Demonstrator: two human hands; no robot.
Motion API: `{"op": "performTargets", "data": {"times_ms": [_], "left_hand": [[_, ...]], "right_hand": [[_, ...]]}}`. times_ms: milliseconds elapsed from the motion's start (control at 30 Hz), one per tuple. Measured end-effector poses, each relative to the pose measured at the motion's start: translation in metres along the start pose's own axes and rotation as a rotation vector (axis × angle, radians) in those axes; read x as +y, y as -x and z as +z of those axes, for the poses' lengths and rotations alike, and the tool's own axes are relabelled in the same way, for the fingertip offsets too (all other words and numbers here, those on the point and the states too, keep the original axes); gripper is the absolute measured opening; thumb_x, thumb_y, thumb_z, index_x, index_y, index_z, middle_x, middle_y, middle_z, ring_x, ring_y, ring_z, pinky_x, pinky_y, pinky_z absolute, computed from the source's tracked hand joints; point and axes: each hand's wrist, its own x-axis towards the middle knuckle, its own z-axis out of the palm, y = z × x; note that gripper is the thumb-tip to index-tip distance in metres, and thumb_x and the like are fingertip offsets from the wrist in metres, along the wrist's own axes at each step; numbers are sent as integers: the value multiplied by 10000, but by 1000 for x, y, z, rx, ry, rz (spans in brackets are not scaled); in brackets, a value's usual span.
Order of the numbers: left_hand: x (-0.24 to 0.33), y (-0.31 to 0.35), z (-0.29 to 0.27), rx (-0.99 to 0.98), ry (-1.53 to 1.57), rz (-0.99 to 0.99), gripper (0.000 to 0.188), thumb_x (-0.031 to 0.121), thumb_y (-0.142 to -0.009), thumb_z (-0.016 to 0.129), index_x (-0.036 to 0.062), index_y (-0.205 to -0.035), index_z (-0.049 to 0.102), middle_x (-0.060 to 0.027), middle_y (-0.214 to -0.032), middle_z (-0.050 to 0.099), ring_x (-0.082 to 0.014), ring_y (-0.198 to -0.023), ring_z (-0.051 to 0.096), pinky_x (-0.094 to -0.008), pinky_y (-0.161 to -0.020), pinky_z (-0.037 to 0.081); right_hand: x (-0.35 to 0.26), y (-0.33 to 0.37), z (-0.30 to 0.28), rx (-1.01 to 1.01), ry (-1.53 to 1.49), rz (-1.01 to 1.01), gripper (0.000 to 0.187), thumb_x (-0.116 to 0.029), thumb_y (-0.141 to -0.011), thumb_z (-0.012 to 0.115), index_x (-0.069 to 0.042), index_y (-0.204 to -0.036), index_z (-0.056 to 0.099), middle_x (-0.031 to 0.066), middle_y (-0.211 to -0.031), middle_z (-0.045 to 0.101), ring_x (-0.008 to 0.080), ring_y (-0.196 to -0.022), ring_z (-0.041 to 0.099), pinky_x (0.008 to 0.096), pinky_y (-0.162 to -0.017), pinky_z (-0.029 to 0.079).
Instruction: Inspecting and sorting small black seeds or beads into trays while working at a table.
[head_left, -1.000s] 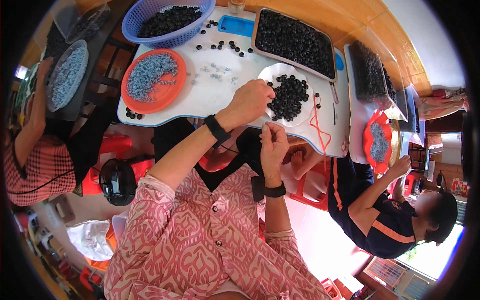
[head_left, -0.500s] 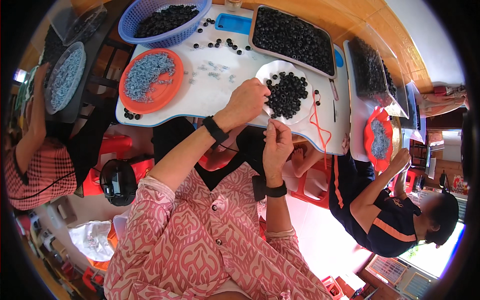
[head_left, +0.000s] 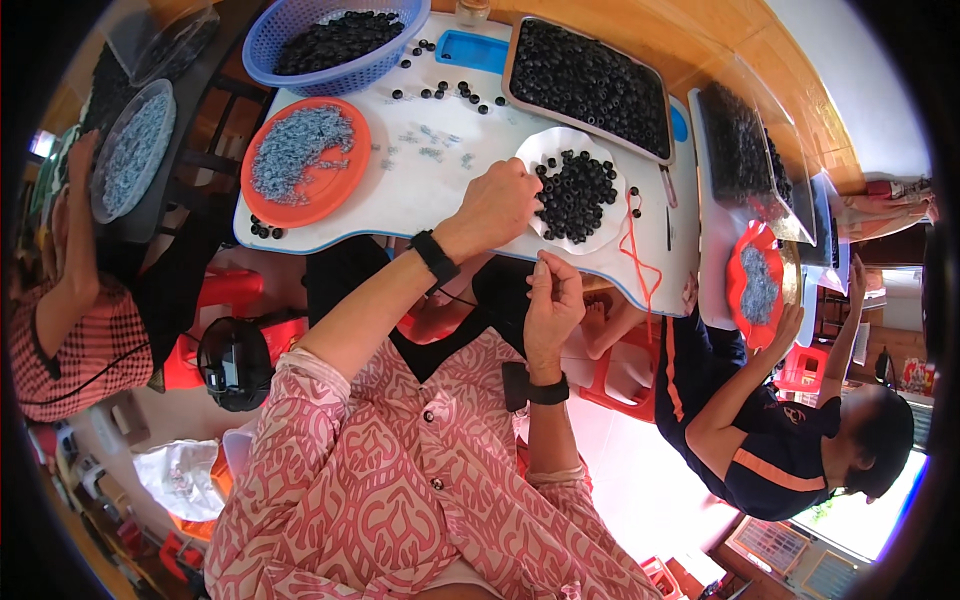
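A white scalloped plate (head_left: 552,141) holds a heap of small black ring-shaped pieces (head_left: 578,190), each with a hole through it. My left hand (head_left: 498,203) is at the plate's left rim, fingers curled together close to the heap; whatever they pinch is hidden. Nearer to me, just off the table's front edge, my right hand (head_left: 553,303) is raised with thumb and forefinger pressed together. Anything in that pinch is too small to make out. Left of my hands, an orange-red plate (head_left: 333,182) carries a pile of small pale blue-grey pieces (head_left: 300,150).
Behind stand a blue basket (head_left: 345,70) and a metal tray (head_left: 590,124), both with black pieces. Loose black and pale pieces are scattered on the white table (head_left: 440,190). A red cord (head_left: 640,265) hangs over its front edge. Co-workers sit at left and right.
My right hand has moved slightly down and left, a little farther from the plate. My left hand stays at the rim. The co-worker on the right has raised one hand.
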Motion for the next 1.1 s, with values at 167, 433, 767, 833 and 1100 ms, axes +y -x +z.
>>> {"op": "performTargets", "data": {"times_ms": [167, 433, 767, 833, 1100], "left_hand": [[1, -2, 0, -37, -53, 3, 222, 203, -800, 692, 79, -982, 668, -123, -1011, 555, -312, -979, 573, -415, -790, 498], [-1, -3, 0, -24, -34, -25, 161, 178, -794, 691, 74, -912, 658, -122, -987, 560, -305, -961, 577, -411, -782, 493], [-4, 20, -15, 159, 504, -128, 194, 136, -827, 670, 16, -978, 657, -87, -794, 647, -169, -674, 600, -297, -620, 478], [0, 30, -24, 123, 620, -228, 202, 127, -849, 651, 11, -1015, 654, -72, -813, 657, -133, -678, 596, -271, -612, 478], [-2, 69, -27, 6, 1452, -498, 243, 145, -982, 543, -11, -1155, 611, -86, -947, 686, -88, -700, 623, -232, -660, 534]], "right_hand": [[7, 2, 2, -11, 29, -33, 156, -90, -939, 615, -17, -1075, 636, 24, -961, 643, 61, -718, 581, 175, -566, 440], [1, -8, 2, 29, 8, -108, 119, -6, -919, 599, 23, -1034, 598, 102, -1080, 630, 97, -731, 583, 222, -658, 513], [-6, -13, 8, -74, 109, -139, 114, 11, -910, 599, 26, -1022, 584, 133, -1123, 617, 126, -739, 616, 238, -629, 534], [-2, -12, 8, -70, 112, -147, 118, 10, -909, 602, 25, -1024, 584, 131, -1114, 616, 126, -735, 614, 237, -628, 536], [-5, -7, 11, -66, 100, -146, 120, -6, -904, 628, 18, -1020, 608, 100, -1023, 616, 96, -670, 593, 204, -566, 494]]}}
